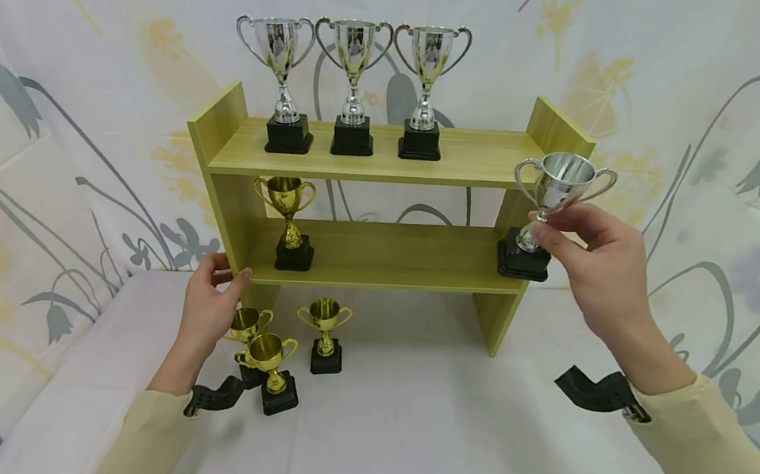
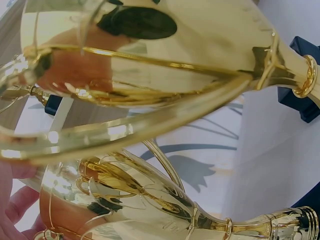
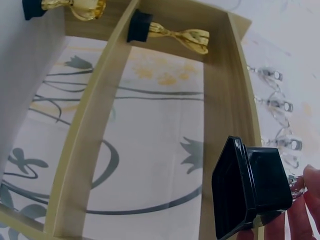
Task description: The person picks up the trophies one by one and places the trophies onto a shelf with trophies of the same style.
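Note:
My right hand pinches the stem of a silver trophy cup, held upright in front of the shelf's right end. Its black base looms large in the right wrist view. On the left, my left hand grips the side panel edge of the wooden shelf, thumb at the front. Three silver trophies stand in a row on the top board. One gold trophy is on the middle board at its left end. Gold cups partly block the left hand in its wrist view.
Below the shelf, on the white cloth, three more gold trophies stand near my left forearm; one is partly hidden behind another. A floral-patterned cloth hangs behind and at both sides.

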`<state>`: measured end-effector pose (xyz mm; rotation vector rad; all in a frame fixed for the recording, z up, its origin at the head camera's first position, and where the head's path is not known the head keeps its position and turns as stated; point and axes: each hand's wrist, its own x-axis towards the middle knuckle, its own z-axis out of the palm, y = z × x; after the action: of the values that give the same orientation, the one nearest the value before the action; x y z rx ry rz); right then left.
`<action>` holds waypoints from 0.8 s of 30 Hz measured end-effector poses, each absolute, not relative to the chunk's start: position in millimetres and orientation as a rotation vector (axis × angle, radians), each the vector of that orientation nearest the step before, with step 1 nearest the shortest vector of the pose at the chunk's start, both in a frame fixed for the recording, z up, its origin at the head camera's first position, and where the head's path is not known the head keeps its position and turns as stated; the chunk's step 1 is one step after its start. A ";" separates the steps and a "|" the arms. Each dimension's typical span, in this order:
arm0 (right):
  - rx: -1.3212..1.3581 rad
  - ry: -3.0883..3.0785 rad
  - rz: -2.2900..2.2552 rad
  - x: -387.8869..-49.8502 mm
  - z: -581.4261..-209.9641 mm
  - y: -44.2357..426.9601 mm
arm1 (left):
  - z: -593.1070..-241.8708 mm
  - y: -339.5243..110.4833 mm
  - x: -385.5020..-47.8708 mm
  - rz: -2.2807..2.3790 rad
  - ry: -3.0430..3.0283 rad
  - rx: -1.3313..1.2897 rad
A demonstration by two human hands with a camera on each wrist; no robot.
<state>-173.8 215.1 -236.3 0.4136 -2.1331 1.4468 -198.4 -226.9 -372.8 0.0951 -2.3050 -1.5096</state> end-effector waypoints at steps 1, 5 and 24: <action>0.416 -2.127 1.452 -173.8 -235.5 215.4 | -372.9 -226.9 -198.4 -1.510 -2.304 0.092; 0.422 -2.098 1.482 -173.7 -231.9 216.4 | -372.6 -226.5 -198.0 -1.510 -2.308 0.097; 0.389 -2.042 1.484 -180.2 -213.4 221.4 | -373.3 -226.3 -197.9 -1.513 -2.294 0.080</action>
<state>-180.2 221.4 -213.4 0.3887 -2.0418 1.4842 -197.9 -226.3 -373.3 0.0795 -2.2938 -1.5131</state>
